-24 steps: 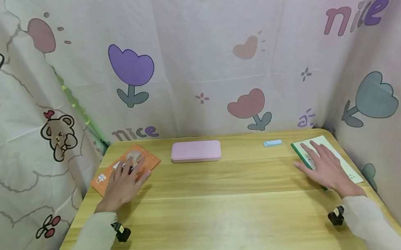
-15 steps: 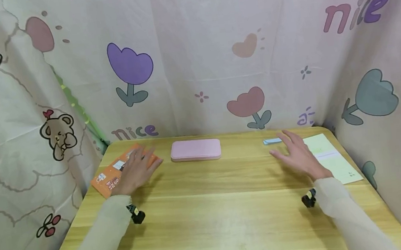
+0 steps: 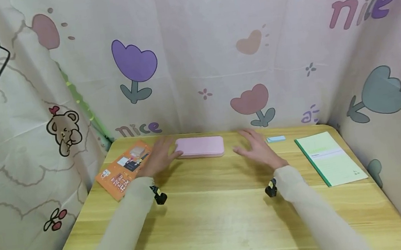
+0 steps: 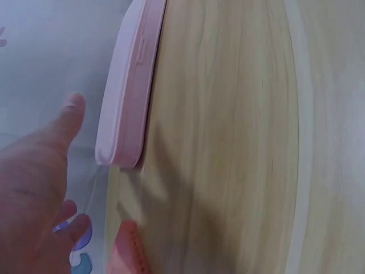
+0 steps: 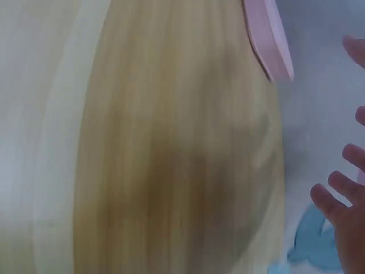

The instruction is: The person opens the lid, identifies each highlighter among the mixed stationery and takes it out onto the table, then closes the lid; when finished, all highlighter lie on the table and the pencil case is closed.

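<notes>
A flat pink pencil case (image 3: 200,147) with rounded corners lies at the back middle of the table. My left hand (image 3: 157,159) is at its left end, fingers spread and thumb toward the case. In the left wrist view the thumb looks apart from the case (image 4: 122,97). My right hand (image 3: 259,149) hovers to the right of the case with fingers spread, a gap between them. The right wrist view shows the right fingers (image 5: 339,185) loosely extended with nothing in them, and one end of the case (image 5: 269,40).
An orange booklet (image 3: 119,177) lies at the left, partly behind my left hand and sleeve. On the right are a small light-blue item (image 3: 275,138) and a pale green notebook (image 3: 332,159). A printed curtain (image 3: 193,60) surrounds the wooden table (image 3: 211,222) at back and sides.
Both hands have moved inward toward the pencil case: the left from over the orange booklet, the right from over the green notebook past the light-blue item. The objects stayed put.
</notes>
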### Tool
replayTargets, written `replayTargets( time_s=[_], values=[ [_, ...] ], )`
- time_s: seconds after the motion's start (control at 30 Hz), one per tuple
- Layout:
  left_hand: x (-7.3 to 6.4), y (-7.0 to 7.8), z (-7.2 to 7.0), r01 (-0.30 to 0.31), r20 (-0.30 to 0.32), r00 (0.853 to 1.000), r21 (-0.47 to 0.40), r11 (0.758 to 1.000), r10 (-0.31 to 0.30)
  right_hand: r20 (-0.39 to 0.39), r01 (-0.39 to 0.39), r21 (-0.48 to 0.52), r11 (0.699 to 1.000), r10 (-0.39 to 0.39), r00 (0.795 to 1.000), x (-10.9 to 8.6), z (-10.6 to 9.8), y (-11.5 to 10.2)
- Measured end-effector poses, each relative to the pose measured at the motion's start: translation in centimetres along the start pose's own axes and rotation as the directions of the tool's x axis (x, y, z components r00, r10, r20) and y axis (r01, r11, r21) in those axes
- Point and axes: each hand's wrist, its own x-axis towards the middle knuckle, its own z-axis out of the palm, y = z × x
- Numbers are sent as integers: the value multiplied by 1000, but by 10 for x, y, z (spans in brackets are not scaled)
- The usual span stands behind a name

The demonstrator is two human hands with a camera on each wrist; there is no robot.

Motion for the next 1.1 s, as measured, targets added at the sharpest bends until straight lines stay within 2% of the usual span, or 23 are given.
replayTargets(
  time_s=[0.13, 0.2, 0.33, 0.5, 0.6, 0.8, 0.93, 1.1],
  values=[
    [9, 5, 11, 66, 70, 995, -3, 998, -66, 42, 24, 15, 1000, -24, 999, 14, 20, -14],
    [11, 7, 14, 83, 85, 993, -5, 997, -83, 63, 19, 36, 999, -22, 998, 21, 29, -20],
    [11, 10, 20, 84, 77, 994, -46, 995, -81, 96, -2, 70, 998, -4, 995, 31, 45, -25],
    [7, 7, 28, 69, 71, 995, -71, 995, -64, 145, -55, 108, 993, 39, 989, 38, 58, -28],
    [6, 5, 31, 62, 68, 996, -80, 995, -57, 159, -59, 108, 992, 42, 986, 40, 64, -28],
    [7, 8, 36, 112, 94, 990, -99, 989, -103, 164, -57, 80, 995, 44, 986, 38, 64, -24],
    [-2, 13, 35, 92, 102, 991, -104, 990, -81, 162, -48, 85, 995, 34, 986, 32, 61, -24],
    [-23, 18, 31, 51, 89, 995, -88, 995, -43, 176, 8, 126, 992, -30, 984, 19, 57, -25]
  ],
)
